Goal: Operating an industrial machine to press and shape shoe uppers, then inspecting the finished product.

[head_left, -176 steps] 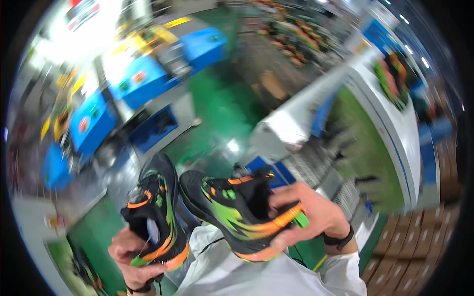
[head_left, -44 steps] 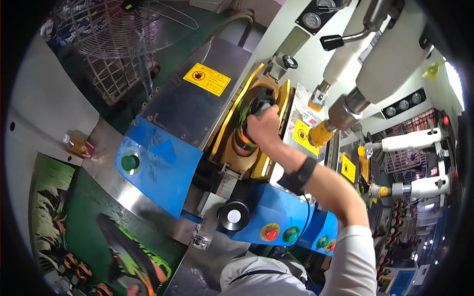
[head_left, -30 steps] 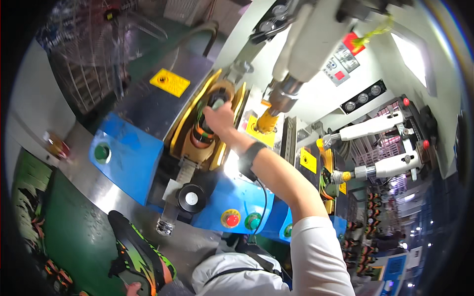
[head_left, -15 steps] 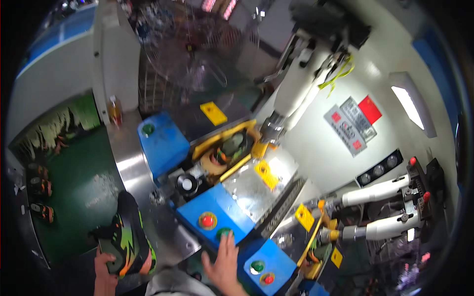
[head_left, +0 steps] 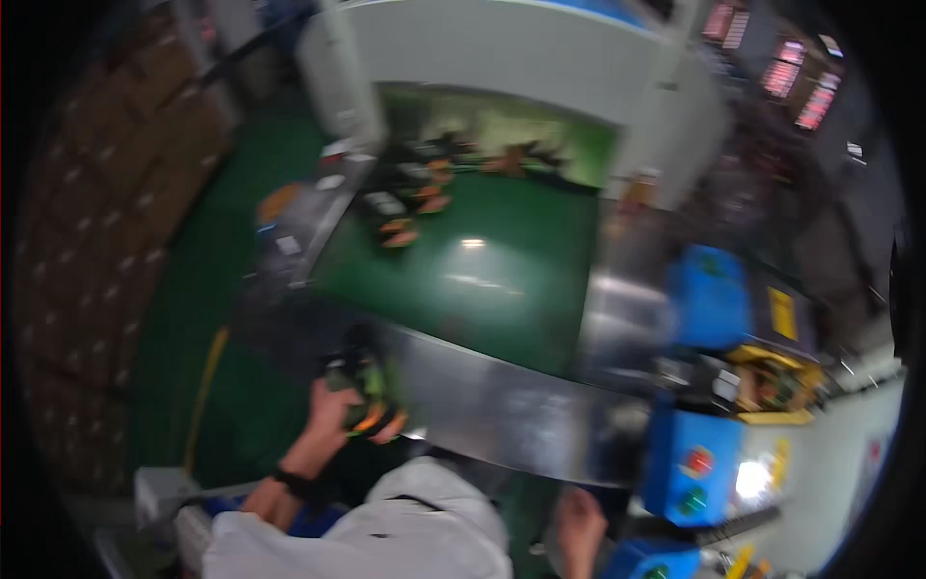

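1. Two hands in view, frame heavily motion-blurred.
2. Left hand (head_left: 333,410): grip closed around a black shoe with orange and green trim (head_left: 371,405), held at the near edge of the steel desk (head_left: 502,405). Black wristband on that wrist.
3. Right hand (head_left: 579,526): low in frame, just beside the blue control box (head_left: 690,468) with a red and a green button. Can't tell how far its grip is open or whether it has hold of anything — too blurred.
4. Shoe sits above the person's white-clad torso, touching only the left hand as far as visible; toe or heel direction not readable.
5. Green conveyor belt (head_left: 482,280) runs behind the steel desk; several more dark shoes with orange accents (head_left: 405,207) lie at its far end, well apart from the held shoe.
6. Right side: blue-and-yellow machine (head_left: 743,328), near the control box.
7. Left side: green floor (head_left: 203,318) and stacked brown cartons (head_left: 87,222).
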Action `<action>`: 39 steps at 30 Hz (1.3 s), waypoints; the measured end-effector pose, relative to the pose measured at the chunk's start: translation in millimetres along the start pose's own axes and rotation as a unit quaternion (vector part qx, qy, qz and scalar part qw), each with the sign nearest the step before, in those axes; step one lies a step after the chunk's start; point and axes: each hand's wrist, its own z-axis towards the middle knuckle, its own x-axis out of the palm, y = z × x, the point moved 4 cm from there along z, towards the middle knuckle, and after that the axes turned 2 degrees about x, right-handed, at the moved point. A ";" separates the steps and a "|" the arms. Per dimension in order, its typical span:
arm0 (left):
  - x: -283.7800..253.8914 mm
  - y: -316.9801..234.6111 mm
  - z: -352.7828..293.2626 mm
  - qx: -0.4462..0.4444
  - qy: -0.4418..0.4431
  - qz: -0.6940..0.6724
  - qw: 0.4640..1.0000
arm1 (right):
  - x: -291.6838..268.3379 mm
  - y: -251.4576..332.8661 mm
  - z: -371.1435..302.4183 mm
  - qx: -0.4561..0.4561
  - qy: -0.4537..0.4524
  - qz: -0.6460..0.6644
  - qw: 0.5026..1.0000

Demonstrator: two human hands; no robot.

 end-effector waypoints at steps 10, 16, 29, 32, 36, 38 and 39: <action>-156.2 21.0 105.1 0.092 -0.102 0.167 0.976 | 297.7 249.0 238.2 -0.084 0.394 0.127 0.906; -142.0 15.3 96.9 0.013 -0.129 0.233 0.964 | 550.1 408.7 365.5 -0.273 0.346 -0.198 0.875; -42.3 -80.1 132.0 0.308 0.083 0.133 0.938 | 217.3 245.8 104.5 0.159 0.306 0.468 0.813; 33.2 -80.2 117.8 0.229 0.303 -0.036 0.924 | 177.9 255.7 63.4 -0.096 0.296 0.337 0.889; 115.0 -65.3 65.0 0.115 0.515 -0.006 0.850 | 137.0 270.1 -11.4 -0.310 0.075 0.352 0.880; 154.4 -67.7 5.2 0.093 0.569 -0.076 0.813 | 81.2 236.5 -50.4 -0.272 0.041 0.360 0.892; 170.5 -61.0 -25.1 0.081 0.585 -0.117 0.799 | 60.5 196.4 -64.0 -0.176 0.057 0.362 0.914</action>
